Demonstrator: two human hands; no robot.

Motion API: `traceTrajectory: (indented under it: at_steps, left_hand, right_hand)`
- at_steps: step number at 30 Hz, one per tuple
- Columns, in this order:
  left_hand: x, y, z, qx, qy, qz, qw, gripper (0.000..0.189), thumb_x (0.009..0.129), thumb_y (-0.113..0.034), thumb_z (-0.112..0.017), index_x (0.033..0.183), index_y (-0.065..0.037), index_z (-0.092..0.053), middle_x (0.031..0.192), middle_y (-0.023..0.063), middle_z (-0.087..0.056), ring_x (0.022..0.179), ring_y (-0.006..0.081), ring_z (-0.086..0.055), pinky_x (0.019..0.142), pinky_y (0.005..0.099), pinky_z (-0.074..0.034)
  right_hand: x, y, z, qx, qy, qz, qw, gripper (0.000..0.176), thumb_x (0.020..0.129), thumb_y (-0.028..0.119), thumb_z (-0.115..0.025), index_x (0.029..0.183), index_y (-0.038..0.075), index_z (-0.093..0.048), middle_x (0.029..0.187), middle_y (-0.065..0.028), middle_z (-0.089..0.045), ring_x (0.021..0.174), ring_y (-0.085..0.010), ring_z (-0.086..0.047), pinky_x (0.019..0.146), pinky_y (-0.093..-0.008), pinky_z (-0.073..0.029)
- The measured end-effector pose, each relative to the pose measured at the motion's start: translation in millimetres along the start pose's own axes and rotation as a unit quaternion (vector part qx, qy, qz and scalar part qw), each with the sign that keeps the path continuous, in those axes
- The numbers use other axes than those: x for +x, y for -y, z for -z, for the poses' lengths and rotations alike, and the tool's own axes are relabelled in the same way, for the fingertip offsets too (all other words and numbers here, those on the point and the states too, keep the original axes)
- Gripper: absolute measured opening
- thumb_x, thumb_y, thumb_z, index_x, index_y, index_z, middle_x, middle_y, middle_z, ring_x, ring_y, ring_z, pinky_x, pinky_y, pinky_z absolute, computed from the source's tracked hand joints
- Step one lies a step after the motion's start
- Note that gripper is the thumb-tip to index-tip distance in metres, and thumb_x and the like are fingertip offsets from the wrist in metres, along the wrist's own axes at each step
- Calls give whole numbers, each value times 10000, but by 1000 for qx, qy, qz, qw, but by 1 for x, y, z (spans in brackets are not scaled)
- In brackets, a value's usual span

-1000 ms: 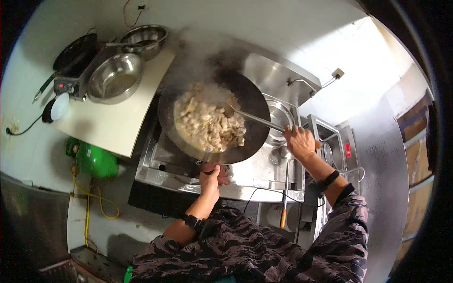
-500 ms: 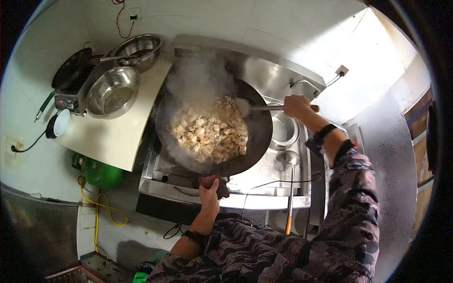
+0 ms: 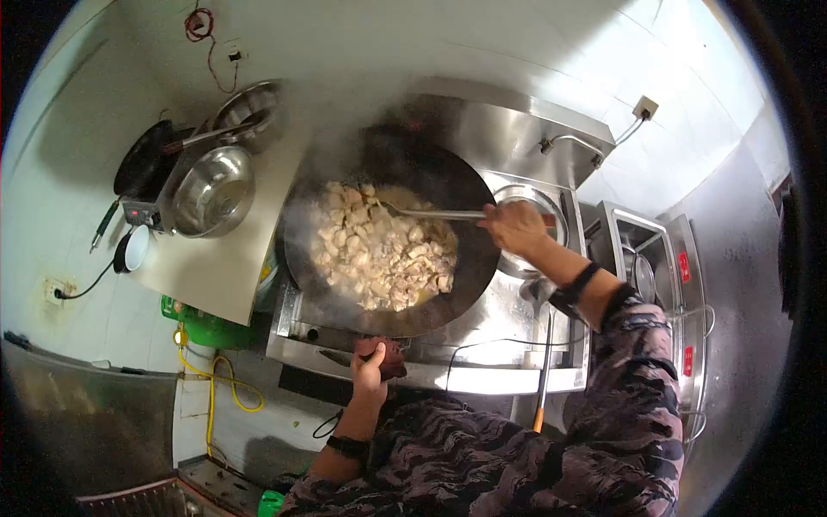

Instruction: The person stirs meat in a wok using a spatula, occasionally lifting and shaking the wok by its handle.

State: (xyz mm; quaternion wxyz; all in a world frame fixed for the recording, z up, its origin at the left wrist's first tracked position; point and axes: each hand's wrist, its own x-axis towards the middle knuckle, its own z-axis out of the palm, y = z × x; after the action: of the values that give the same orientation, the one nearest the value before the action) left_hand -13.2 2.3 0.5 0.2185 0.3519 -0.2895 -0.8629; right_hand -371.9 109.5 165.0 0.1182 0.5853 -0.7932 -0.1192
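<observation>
A large dark wok (image 3: 474, 267) sits on the steel stove, with steam rising over its left and far side. Pale chunks of meat (image 3: 375, 246), perhaps chicken, fill its middle. My right hand (image 3: 517, 228) is closed around the handle of a long metal spatula (image 3: 439, 214), whose blade reaches into the far side of the meat and is partly hidden. At the wok's near edge, my left hand (image 3: 370, 370) is closed on a folded dark red cloth (image 3: 389, 358). Whatever part of the wok lies under the cloth is hidden.
Right of the wok stand a round metal pot (image 3: 551, 207) and a ladle (image 3: 546, 370) with an orange handle end. A faucet (image 3: 573, 142) juts from the backsplash. Metal bowls (image 3: 214, 191) occupy the left counter (image 3: 194, 276), above a green gas cylinder (image 3: 211, 329).
My right hand has moved left with the spatula, its blade now farther across the wok and into the meat. The meat has shifted. My left hand keeps the cloth; the camera view has turned slightly.
</observation>
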Motion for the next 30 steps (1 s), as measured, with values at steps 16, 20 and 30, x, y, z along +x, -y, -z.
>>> traceTrajectory:
  at_steps: [16, 20, 30]
  left_hand:
    - [-11, 6, -15, 4, -120, -24, 992, 239, 945, -75, -650, 1171, -50, -575, 1029, 77, -658, 848, 222, -671, 725, 390, -575]
    - [-21, -9, -39, 17, -155, -54, 986, 217, 941, -58, -646, 1151, -32, -593, 1006, 75, -663, 835, 222, -668, 716, 391, -567]
    - [-12, 3, -15, -3, -113, -48, 992, 197, 932, -100, -663, 1097, -26, -587, 959, 81, -648, 818, 228, -659, 710, 392, -565]
  right_hand:
    - [199, -76, -18, -147, 52, 11, 988, 376, 991, 402, -500, 909, 102, -711, 908, -64, -710, 923, -238, -697, 748, -416, -539]
    - [185, -23, 12, -76, 30, 94, 992, 354, 973, 400, -530, 913, 107, -720, 844, -57, -714, 865, -259, -708, 736, -428, -558]
    - [60, -76, 49, -116, -45, 61, 990, 372, 961, 444, -546, 932, 102, -689, 770, -81, -687, 783, -275, -706, 703, -413, -558]
